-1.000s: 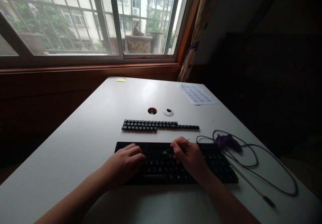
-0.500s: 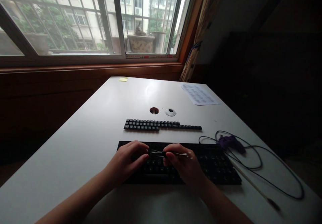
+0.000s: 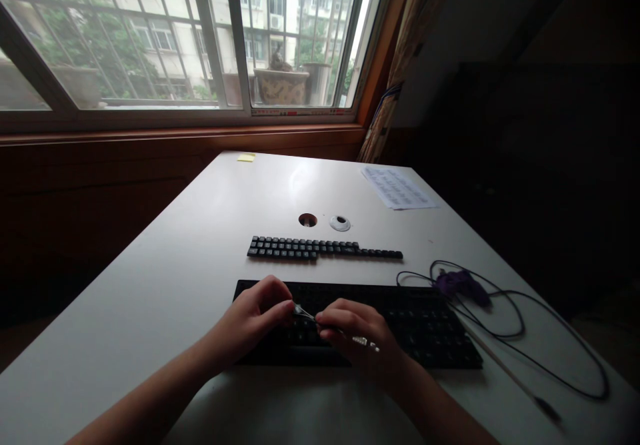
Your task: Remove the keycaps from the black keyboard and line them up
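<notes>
A black keyboard (image 3: 430,328) lies on the white desk (image 3: 165,278) in front of me. My left hand (image 3: 253,318) rests on the keyboard's left part, fingers curled and pinched at the tip of a thin metal tool (image 3: 304,312). My right hand (image 3: 357,335) is closed round the same tool over the keyboard's middle. Rows of loose black keycaps (image 3: 320,248) are laid out on the desk just behind the keyboard.
The keyboard's black cable (image 3: 530,338) loops at the right, with a purple item (image 3: 457,284) on it. A printed sheet (image 3: 397,188) lies at the far right, a yellow note (image 3: 246,157) at the far edge. A cable hole (image 3: 307,219) and its cap (image 3: 340,222) sit mid-desk.
My right hand has moved left and toward me across the keyboard with the tool. My left hand has come up and pinched the tool's tip.
</notes>
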Action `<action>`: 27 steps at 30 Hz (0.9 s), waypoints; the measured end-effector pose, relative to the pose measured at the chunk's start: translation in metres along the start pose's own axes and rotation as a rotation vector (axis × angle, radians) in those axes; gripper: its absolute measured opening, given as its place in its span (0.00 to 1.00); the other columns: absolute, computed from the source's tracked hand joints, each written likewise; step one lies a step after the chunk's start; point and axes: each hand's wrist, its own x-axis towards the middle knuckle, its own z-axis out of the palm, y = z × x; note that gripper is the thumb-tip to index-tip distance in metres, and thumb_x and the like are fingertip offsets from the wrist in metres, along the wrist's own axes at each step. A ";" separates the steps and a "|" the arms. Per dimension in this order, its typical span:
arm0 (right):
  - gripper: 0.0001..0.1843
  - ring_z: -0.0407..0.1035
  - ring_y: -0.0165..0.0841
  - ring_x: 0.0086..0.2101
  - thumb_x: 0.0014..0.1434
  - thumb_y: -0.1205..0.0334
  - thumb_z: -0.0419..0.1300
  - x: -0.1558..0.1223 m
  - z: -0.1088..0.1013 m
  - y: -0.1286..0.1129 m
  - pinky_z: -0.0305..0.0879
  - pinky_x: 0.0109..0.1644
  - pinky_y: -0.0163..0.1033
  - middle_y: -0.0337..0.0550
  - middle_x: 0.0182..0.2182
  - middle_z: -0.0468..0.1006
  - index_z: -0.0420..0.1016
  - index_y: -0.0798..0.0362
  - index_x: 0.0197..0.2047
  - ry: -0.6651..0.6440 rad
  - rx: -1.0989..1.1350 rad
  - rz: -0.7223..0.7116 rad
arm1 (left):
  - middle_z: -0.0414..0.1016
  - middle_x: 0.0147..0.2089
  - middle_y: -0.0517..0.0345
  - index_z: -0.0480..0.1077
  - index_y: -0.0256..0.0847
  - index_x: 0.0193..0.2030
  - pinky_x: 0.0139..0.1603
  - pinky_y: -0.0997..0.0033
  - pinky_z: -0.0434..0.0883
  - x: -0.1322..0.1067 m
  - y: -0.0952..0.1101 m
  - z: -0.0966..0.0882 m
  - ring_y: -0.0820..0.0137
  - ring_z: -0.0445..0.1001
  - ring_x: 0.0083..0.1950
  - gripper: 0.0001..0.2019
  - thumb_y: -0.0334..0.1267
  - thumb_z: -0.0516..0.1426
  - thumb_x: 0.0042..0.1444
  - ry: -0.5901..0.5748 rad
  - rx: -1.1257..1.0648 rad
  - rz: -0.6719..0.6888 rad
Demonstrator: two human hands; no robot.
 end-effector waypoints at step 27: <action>0.13 0.73 0.30 0.31 0.62 0.69 0.60 -0.001 0.008 -0.002 0.69 0.34 0.34 0.42 0.34 0.79 0.73 0.49 0.50 0.081 -0.089 0.014 | 0.73 0.39 0.57 0.66 0.39 0.41 0.43 0.68 0.69 0.006 -0.013 0.000 0.69 0.72 0.40 0.11 0.42 0.61 0.59 0.099 -0.117 0.034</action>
